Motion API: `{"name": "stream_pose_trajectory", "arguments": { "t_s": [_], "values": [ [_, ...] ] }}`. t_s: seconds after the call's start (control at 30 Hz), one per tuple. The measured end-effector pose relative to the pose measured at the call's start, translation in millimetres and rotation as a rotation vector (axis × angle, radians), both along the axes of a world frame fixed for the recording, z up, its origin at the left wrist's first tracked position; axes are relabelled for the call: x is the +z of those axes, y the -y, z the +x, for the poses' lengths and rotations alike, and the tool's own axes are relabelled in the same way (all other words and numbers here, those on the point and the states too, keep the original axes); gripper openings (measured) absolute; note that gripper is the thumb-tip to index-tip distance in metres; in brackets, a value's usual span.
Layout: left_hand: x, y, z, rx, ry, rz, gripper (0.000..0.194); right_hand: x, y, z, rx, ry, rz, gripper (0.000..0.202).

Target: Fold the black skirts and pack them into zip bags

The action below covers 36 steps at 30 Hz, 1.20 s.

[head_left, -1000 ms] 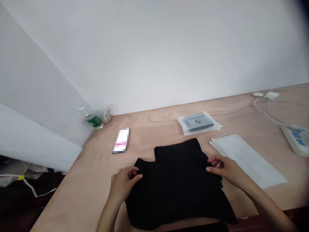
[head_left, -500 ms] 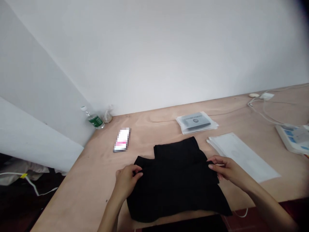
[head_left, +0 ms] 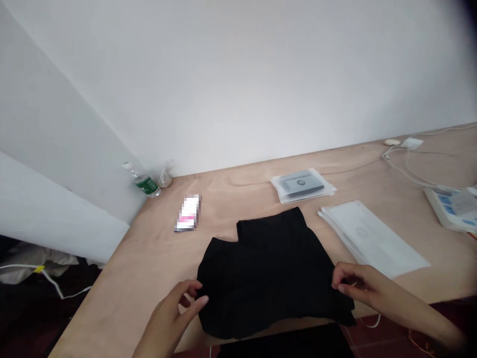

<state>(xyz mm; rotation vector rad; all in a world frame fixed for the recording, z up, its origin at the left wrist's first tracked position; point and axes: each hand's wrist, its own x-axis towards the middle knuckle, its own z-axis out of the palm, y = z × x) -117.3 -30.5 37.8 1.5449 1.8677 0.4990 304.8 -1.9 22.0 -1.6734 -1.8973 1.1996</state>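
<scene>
A black garment (head_left: 268,273) lies fairly flat on the table, its near edge reaching the table's front. A squarish part sticks out at its far side; which kind of garment it is I cannot tell. My left hand (head_left: 169,315) is at the garment's left edge, thumb and fingers apart, the fingertips at or just over the cloth. On the opposite side, my right hand (head_left: 359,283) has its thumb and fingers pinched on the garment's right edge.
Flat translucent bags (head_left: 376,241) lie to the right, and a bagged grey package (head_left: 303,184) lies behind the garment. A phone (head_left: 188,213) and a green-labelled bottle (head_left: 146,185) are at the left. White cables (head_left: 404,171) and a white device (head_left: 449,209) occupy the right side.
Both hands have slid nearer along the garment's sides. My left fingers have come off their pinch and spread. The right side of the cloth now lies smoother.
</scene>
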Motion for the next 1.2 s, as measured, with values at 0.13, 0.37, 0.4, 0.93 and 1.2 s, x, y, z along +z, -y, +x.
{"name": "stream_pose_trajectory", "arguments": {
  "t_s": [0.13,0.37,0.4,0.93,1.2],
  "values": [
    [-12.4,-6,9,0.018,0.065,0.013,0.019,1.3,6,-13,0.065,-0.044,-0.073,0.015],
    [-9.0,-9,-1,0.062,-0.047,0.064,0.011,-0.9,10,-4,0.083,-0.009,-0.084,0.027],
    [-5.6,-10,0,0.062,-0.078,0.071,0.015,-0.3,7,-2,0.073,0.028,-0.040,0.027],
    [-57.2,-53,83,-0.267,-0.570,0.266,0.064,-60.9,-28,-112,-0.066,0.625,0.597,0.063],
    [-24.5,-71,63,0.282,-0.644,0.300,0.039,-64.1,-28,-106,-0.071,0.661,0.613,0.061]
  ]
}}
